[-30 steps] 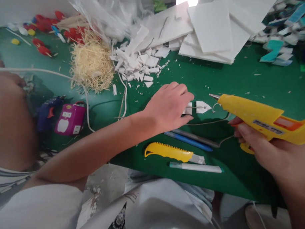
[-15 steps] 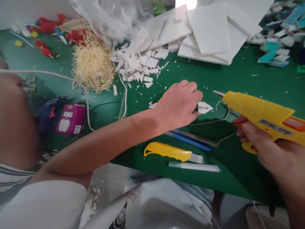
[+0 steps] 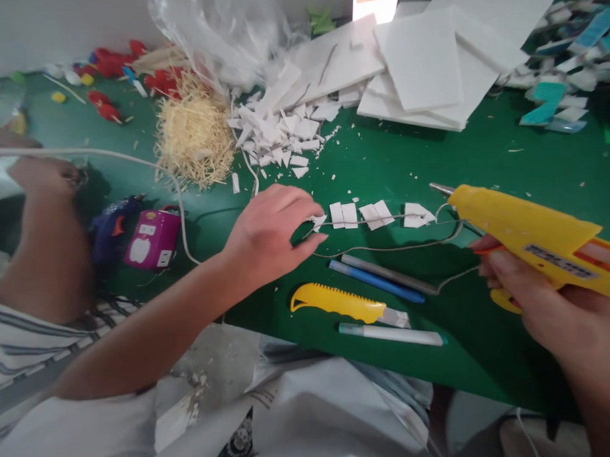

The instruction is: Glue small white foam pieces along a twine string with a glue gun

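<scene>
My right hand (image 3: 537,290) is wrapped round a yellow hot glue gun (image 3: 535,223), its metal nozzle pointing left above the table. Just left of the middle, my left hand (image 3: 272,224) has thumb and forefinger apart around a small white foam piece (image 3: 318,221); whether they touch it is unclear. To its right, a row of white foam pieces (image 3: 344,215) lies along a thin string (image 3: 398,216). The row ends in a pointed white piece (image 3: 418,216) near the nozzle. The other fingers of my left hand are curled and partly hidden.
Below the row lie a blue pen (image 3: 378,282), a grey stick (image 3: 388,274), a yellow utility knife (image 3: 337,303) and a white pen (image 3: 391,334). Foam scraps (image 3: 278,131), wood shavings (image 3: 195,141) and foam sheets (image 3: 415,59) sit behind. Another person's hand (image 3: 46,176) is at left.
My left hand has moved left from the pointed piece to the row's left end, uncovering the foam pieces between. The glue gun stays in my right hand, almost unmoved.
</scene>
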Tool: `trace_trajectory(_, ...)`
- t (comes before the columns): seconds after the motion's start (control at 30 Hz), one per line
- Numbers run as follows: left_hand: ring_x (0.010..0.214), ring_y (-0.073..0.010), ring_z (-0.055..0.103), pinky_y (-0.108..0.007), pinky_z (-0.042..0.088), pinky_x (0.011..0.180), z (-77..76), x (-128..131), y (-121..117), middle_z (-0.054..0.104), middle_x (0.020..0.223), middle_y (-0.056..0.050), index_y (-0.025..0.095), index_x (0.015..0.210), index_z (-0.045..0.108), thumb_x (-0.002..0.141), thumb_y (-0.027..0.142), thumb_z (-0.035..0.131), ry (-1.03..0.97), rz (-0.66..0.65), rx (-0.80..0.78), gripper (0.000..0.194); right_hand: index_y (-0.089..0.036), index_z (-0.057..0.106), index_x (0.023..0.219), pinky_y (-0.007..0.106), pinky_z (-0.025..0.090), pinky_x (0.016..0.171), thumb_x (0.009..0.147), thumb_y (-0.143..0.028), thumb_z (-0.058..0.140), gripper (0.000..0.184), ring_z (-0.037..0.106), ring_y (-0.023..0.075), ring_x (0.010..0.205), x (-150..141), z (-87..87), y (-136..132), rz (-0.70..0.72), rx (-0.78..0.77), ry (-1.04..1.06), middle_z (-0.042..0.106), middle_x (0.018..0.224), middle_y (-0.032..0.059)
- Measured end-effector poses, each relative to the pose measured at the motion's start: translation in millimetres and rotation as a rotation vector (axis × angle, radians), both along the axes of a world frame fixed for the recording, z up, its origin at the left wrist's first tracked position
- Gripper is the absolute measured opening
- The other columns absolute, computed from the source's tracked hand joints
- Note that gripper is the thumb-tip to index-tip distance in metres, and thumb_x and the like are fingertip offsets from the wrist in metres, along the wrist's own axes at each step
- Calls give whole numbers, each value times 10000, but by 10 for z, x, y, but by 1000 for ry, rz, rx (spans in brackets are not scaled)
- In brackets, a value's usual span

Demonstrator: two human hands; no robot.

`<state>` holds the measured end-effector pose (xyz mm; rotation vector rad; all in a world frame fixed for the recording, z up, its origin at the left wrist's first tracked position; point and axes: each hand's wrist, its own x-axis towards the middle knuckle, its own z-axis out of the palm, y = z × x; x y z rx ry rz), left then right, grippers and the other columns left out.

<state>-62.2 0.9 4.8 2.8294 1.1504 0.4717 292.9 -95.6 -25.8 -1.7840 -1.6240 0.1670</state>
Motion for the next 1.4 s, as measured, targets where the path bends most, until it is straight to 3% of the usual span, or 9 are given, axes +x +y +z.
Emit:
trace_trajectory(0.2, 909, -228, 759, -365, 616, 825, -43, -193, -52, 814, 955, -71, 202, 1003, 769, 1060, 256, 622, 58, 68, 45, 167, -330, 810, 1106, 556, 682, 774, 934, -841, 581, 586, 794, 355, 907, 153, -94, -84, -22, -168, -86, 814, 953, 103)
trace_trajectory(0.4, 821, -225, 732, -344, 589, 742, -94, -162, -101, 790, 874, -70, 185, 915, 774, 1055, 295, 607, 101, 55, 47, 245, -343, 812, 1149, 566, 673, 784, 940, -815, 575, 568, 785, 382, 1018, 272, -191, -145, 1, -210, -118, 809, 1008, 110)
trace_trajectory(0.53, 794, -220, 719, -338, 572, 720, -100, -132, -149, 781, 856, -67, 185, 891, 771, 1053, 254, 580, 111, 34, 46, 260, -343, 808, 1087, 565, 676, 788, 937, -825, 567, 560, 790, 361, 962, 163, -131, -35, -40, -184, -99, 808, 967, 97)
trace_trajectory(0.7, 775, -195, 704, -325, 573, 720, -94, -86, -107, 787, 854, -47, 212, 851, 723, 1028, 164, 553, 72, 29, 67, 250, -312, 783, 953, 549, 675, 712, 859, -904, 629, 619, 784, 316, 733, 28, -58, 38, -107, -106, 35, 804, 848, 64)
trace_trajectory(0.97, 948, -247, 773, -398, 629, 841, 55, 2, 103, 826, 970, -76, 241, 917, 720, 1035, 218, 556, -26, 156, 50, 203, -289, 798, 878, 504, 675, 678, 741, -1024, 635, 766, 787, 307, 687, -52, 83, 95, -112, -158, 99, 809, 814, 86)
trace_trajectory(1.03, 958, -234, 787, -377, 636, 857, 92, 10, 123, 834, 987, -66, 236, 941, 725, 1032, 215, 561, -53, 167, 19, 188, -280, 799, 868, 509, 675, 685, 705, -1058, 628, 814, 793, 317, 704, -94, 156, 123, -71, -250, 111, 812, 807, 94)
trace_trajectory(1.1, 874, -195, 781, -327, 631, 802, 99, 4, 125, 837, 985, -52, 228, 970, 731, 1030, 219, 567, -91, 156, -25, 174, -280, 798, 837, 501, 667, 647, 704, -1090, 571, 852, 776, 312, 664, -118, 189, 137, -80, -231, 109, 798, 763, 92)
trace_trajectory(1.23, 708, -121, 718, -256, 605, 686, 40, -29, 104, 853, 1030, -45, 216, 979, 730, 1023, 230, 588, -192, 131, -118, 149, -291, 811, 869, 494, 682, 676, 768, -1031, 592, 778, 788, 308, 707, -73, 83, 97, -78, -148, 68, 816, 812, 85)
trace_trajectory(1.4, 744, -133, 747, -268, 615, 677, -11, -66, 90, 857, 1050, -58, 224, 931, 708, 1034, 229, 555, -156, 128, -72, 185, -328, 823, 919, 509, 690, 730, 837, -959, 597, 676, 804, 321, 758, 46, -104, 36, -58, -86, 31, 832, 837, 62)
